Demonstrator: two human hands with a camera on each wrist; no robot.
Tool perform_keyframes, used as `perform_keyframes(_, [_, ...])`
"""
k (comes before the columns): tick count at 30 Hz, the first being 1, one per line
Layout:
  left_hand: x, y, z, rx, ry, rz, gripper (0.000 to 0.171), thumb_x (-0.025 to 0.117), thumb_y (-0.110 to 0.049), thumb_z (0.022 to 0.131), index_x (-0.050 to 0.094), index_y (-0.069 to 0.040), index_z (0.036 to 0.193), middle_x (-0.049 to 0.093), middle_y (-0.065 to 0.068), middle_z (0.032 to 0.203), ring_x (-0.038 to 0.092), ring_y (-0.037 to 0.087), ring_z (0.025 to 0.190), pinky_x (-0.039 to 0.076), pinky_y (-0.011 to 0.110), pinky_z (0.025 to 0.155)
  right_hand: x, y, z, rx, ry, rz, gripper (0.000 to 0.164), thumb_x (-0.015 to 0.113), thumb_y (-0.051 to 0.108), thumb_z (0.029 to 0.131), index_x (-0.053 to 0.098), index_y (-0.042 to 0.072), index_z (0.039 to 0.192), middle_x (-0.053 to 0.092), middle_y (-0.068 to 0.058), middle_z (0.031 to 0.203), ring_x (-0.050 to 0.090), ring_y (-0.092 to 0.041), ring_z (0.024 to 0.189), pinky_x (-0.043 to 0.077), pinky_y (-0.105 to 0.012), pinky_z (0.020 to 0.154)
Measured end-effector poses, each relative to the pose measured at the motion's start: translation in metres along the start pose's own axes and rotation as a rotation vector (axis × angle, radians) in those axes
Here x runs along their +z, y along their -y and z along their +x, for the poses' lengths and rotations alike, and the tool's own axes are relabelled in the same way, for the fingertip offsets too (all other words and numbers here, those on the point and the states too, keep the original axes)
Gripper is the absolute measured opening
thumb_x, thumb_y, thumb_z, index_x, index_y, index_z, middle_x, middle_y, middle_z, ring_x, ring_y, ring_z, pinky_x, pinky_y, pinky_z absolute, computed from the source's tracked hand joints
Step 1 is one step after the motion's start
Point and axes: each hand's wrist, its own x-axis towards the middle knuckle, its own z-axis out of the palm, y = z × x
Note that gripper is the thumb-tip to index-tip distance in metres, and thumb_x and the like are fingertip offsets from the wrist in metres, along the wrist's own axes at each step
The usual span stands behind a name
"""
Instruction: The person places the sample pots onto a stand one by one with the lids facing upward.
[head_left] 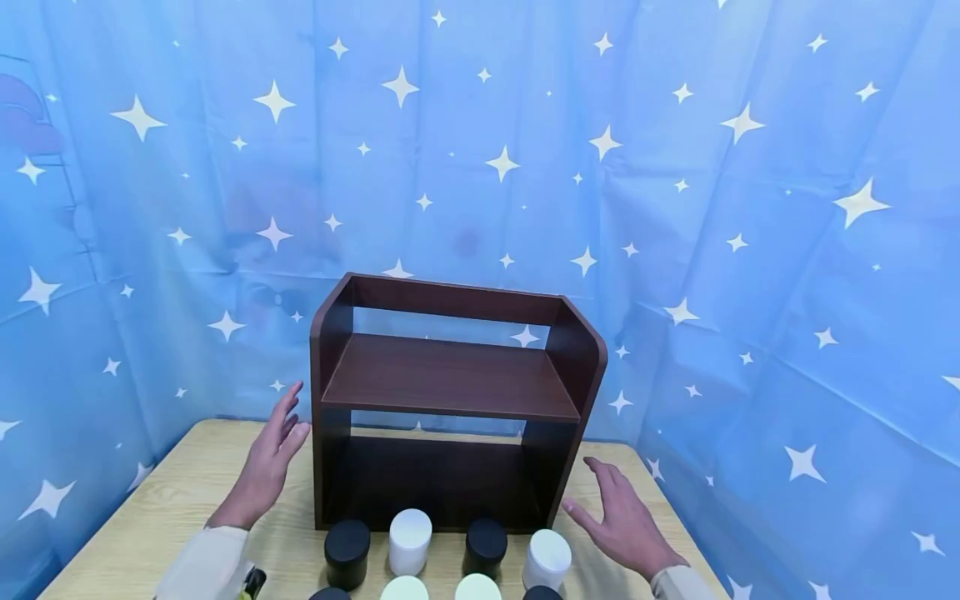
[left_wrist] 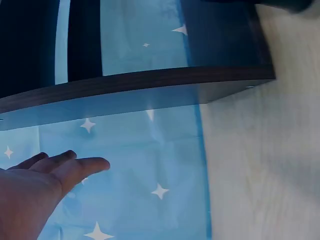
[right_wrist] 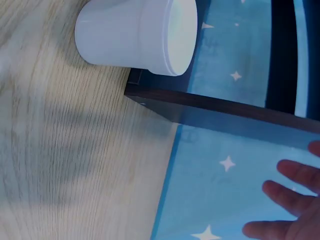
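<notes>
A dark brown two-tier shelf (head_left: 450,375) stands upright on the wooden table. To its left my left hand (head_left: 262,467) hovers with fingers extended, apart from the side panel. My right hand (head_left: 622,521) is at the lower right side of the shelf, fingers spread and holding nothing. In the left wrist view, a gap shows between the left hand (left_wrist: 40,185) and the shelf's side panel (left_wrist: 140,85). The right wrist view shows the right hand (right_wrist: 295,205) beneath the other side panel (right_wrist: 225,110) in the picture, with no contact visible.
Black jars (head_left: 347,550) and white jars (head_left: 410,537) alternate along the shelf's front, with more lids cut off by the lower frame edge. One white jar (right_wrist: 135,37) stands near the shelf's right front corner. Blue star-patterned curtains (head_left: 465,167) surround the wooden table (head_left: 180,483).
</notes>
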Motion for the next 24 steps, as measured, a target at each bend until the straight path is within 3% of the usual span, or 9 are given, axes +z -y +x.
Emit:
perform_keyframes(8, [-0.004,-0.018,0.021,0.013,-0.047,-0.071,0.062,0.034,-0.040,0.107,0.007,-0.031,0.162,0.012,0.019,0.168,0.019,0.051,0.151,0.020,0.079,0.110,0.006,0.002,-0.005,0.020,0.018,0.003,0.087,0.058,0.066,0.091,0.041,0.004,0.149,0.048,-0.021,0.148,0.049,-0.041,0.135,0.044,-0.062,0.107])
perform_keyframes(13, [-0.007,-0.029,0.040,0.030,-0.049,-0.130,0.062,0.033,-0.045,0.106,0.007,-0.037,0.161,0.011,0.013,0.169,0.012,0.044,0.154,0.017,0.078,0.113,0.013,0.004,-0.009,0.060,0.042,0.005,0.091,0.057,0.071,0.088,0.041,0.004,0.149,0.049,-0.022,0.147,0.051,-0.041,0.133,0.046,-0.063,0.104])
perform_keyframes(24, [-0.014,-0.055,0.066,0.127,-0.050,-0.179,0.055,0.028,-0.045,0.106,0.011,-0.045,0.159,0.017,0.009,0.168,0.023,0.042,0.151,0.022,0.079,0.110,0.027,0.007,-0.018,0.108,0.068,0.063,0.090,0.058,0.070,0.088,0.043,0.004,0.147,0.051,-0.020,0.146,0.052,-0.040,0.131,0.047,-0.062,0.103])
